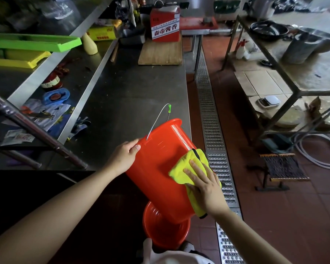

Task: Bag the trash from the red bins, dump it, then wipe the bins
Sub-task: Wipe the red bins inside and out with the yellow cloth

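**Now wiping: outside wall of the tilted bin**

Nearest, low in view: a second red bin (166, 229) stands upright on the floor, mouth up, partly hidden under the one being worked.

Above it, the red bin (160, 168) is held tilted, base toward the person, mouth pointing away and up toward the steel counter (126, 88). Its long axis runs from lower right to upper left. The wire handle (157, 121) sticks up past the rim.

Right hand (204, 185) lies flat on a yellow cloth (187, 166), fingers straight and spread, pressing cloth to the bin's side wall; wrist low, forearm coming in from lower right. Unwiped wall lies ahead of the fingertips, toward the rim, so a stroke along the long axis looks likely.

Left hand (125, 155) grips the bin near the rim, thumb on the outside, fingers curled round the far edge, steadying it.

Beyond: floor drain grate (208, 111) to the right of the counter; wooden board (160, 52) at the far end.
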### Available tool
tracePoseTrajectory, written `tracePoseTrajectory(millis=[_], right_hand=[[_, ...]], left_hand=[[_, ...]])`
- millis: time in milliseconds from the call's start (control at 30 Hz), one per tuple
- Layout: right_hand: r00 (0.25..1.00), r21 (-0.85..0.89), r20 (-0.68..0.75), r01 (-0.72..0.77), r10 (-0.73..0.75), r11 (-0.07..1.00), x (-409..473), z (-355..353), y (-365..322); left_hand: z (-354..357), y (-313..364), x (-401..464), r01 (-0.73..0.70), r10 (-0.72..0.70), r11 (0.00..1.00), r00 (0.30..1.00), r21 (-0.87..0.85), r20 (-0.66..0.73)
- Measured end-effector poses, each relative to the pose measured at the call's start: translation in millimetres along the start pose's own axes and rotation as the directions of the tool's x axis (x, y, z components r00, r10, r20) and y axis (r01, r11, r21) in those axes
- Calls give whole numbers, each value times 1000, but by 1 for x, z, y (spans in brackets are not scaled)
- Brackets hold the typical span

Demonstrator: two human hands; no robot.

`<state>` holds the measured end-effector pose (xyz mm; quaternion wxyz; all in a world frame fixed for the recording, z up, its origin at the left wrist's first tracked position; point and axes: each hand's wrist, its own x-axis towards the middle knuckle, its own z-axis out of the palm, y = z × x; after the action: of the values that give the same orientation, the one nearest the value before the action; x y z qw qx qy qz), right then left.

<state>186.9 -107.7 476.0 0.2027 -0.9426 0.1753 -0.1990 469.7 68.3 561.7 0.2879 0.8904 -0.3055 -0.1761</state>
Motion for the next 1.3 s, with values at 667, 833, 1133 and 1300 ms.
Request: tracePoseTrajectory(millis=[667,833,1133,1300], right_hand=[[981,-244,-150,81,-120,967,74,-56,-52],[960,-252,-214,125,-181,960,130,-74,-81],[956,-224,-90,253,-278,941,165,-50,-147],[961,-145,16,274,-275,951,161,-32,-174]], left_hand=[[17,-11,-8,176,-364,864,864,-471,-347],[4,-38,-13,323,-565,689,800,-649,-202],[25,-98,-30,378,-680,366,732,-851,33],[45,-138,-38,449,-760,241,639,-860,121]])
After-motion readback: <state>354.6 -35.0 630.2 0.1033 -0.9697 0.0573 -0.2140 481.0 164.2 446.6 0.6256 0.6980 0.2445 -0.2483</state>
